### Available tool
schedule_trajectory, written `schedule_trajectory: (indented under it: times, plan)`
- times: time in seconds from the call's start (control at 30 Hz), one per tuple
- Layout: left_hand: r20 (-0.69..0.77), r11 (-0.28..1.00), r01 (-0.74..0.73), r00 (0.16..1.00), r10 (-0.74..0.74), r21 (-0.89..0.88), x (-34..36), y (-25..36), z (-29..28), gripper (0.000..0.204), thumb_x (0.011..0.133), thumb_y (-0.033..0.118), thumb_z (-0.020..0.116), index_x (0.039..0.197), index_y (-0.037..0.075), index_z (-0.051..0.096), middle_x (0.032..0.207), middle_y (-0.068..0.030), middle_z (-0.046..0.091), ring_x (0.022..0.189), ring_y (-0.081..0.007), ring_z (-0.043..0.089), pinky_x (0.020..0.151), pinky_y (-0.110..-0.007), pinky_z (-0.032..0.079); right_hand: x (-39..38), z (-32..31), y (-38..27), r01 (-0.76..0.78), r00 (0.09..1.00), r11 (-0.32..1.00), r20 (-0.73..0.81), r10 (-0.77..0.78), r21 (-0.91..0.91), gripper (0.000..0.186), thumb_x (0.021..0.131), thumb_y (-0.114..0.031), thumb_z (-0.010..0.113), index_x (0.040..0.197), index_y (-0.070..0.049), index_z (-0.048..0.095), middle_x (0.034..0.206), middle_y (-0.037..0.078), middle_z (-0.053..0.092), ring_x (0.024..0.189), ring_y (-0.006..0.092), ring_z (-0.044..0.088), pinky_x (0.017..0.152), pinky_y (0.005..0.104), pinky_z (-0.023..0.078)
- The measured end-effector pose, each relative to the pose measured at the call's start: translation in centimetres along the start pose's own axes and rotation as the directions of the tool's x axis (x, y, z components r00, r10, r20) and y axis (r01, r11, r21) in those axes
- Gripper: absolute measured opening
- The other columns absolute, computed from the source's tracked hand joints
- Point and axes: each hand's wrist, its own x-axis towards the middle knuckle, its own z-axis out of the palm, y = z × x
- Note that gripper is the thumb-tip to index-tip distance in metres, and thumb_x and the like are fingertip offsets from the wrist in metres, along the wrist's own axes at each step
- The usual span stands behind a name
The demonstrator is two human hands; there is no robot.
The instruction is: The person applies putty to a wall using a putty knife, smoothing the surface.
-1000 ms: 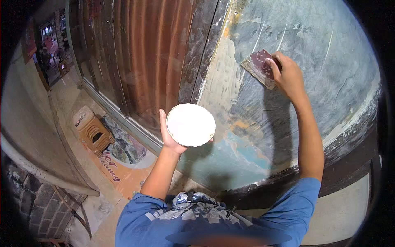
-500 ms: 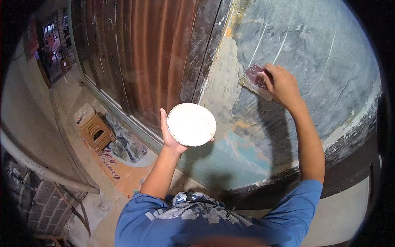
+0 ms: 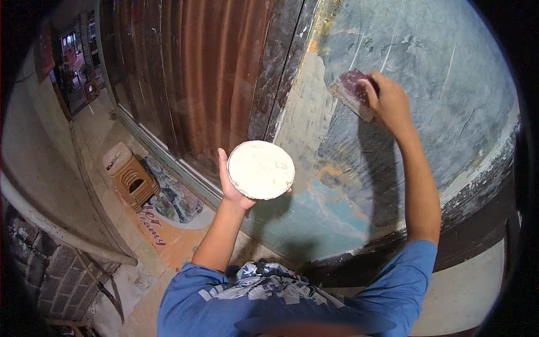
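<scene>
My left hand (image 3: 236,196) is wrapped round a shallow round container of creamy white paste (image 3: 261,168), in front of the wall. My right hand (image 3: 387,104) grips a maroon scraper (image 3: 352,84) with a dirty, paste-smeared edge, held against the mottled grey wall panel (image 3: 426,140). Left of the scraper runs a rough band of beige filler (image 3: 300,112) along the panel's edge. Thin pale streaks cross the grey surface above my right hand, and patches of blue and orange show lower down.
A reddish-brown corrugated surface (image 3: 202,73) in a dark frame is left of the panel. A tan plastic stool (image 3: 135,182) lies by a printed sheet (image 3: 157,230) on the tiled floor. A curved pipe (image 3: 101,255) and block wall (image 3: 56,281) are at lower left, an open doorway (image 3: 76,67) upper left.
My right hand with the scraper moved down and slightly left half a second ago and has since moved back up. My left hand and the container are almost unmoved.
</scene>
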Motion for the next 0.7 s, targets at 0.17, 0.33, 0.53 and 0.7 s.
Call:
schedule_trajectory:
  times: [0.17,0.33,0.53,0.7]
  plan:
    - [0.02,0.999,-0.013,1.0,0.013,0.029,-0.6,0.3,-0.4,0.092,0.089,0.083,0.032,0.14,0.009,0.052,0.139,-0.0212,0.055,0.12,-0.0493,0.057,0.092,-0.075,0.047,-0.3,-0.1,-1.2,0.056,0.986,0.993,0.151,-0.071,0.102,0.022,0.097,-0.031,0.062,0.102,-0.01,0.064,0.086,0.018,0.068,0.081,0.0393,0.066,0.069,0.0492,0.05]
    - [0.004,1.0,-0.011,1.0,0.011,0.015,-0.5,0.3,-0.7,0.093,0.088,0.084,0.032,0.141,0.01,0.051,0.142,-0.0246,0.052,0.118,-0.0559,0.055,0.084,-0.086,0.04,0.8,-0.3,-1.8,0.014,0.998,1.0,0.065,-0.013,-0.018,0.023,0.098,-0.032,0.06,0.102,-0.009,0.064,0.084,0.018,0.068,0.079,0.0403,0.066,0.067,0.0492,0.05]
    - [0.01,0.999,-0.007,1.0,0.006,0.035,-1.0,0.5,-0.3,0.095,0.088,0.084,0.033,0.145,0.01,0.046,0.146,-0.0245,0.048,0.122,-0.0561,0.052,0.086,-0.086,0.04,-1.5,0.1,-1.4,-0.17,0.984,0.894,0.125,0.129,0.415,0.025,0.097,-0.026,0.065,0.099,-0.002,0.067,0.083,0.015,0.07,0.074,0.0246,0.068,0.067,0.0377,0.05]
    - [0.029,0.999,0.045,0.999,-0.046,0.002,-1.2,0.2,0.6,0.095,0.087,0.085,0.032,0.146,0.011,0.046,0.146,-0.024,0.048,0.122,-0.0556,0.053,0.086,-0.085,0.04,-8.9,3.5,-3.9,-0.634,0.771,0.218,0.582,0.259,0.742,0.018,0.099,-0.018,0.064,0.099,0.0,0.067,0.083,0.001,0.07,0.072,0.0073,0.064,0.066,0.024,0.051]
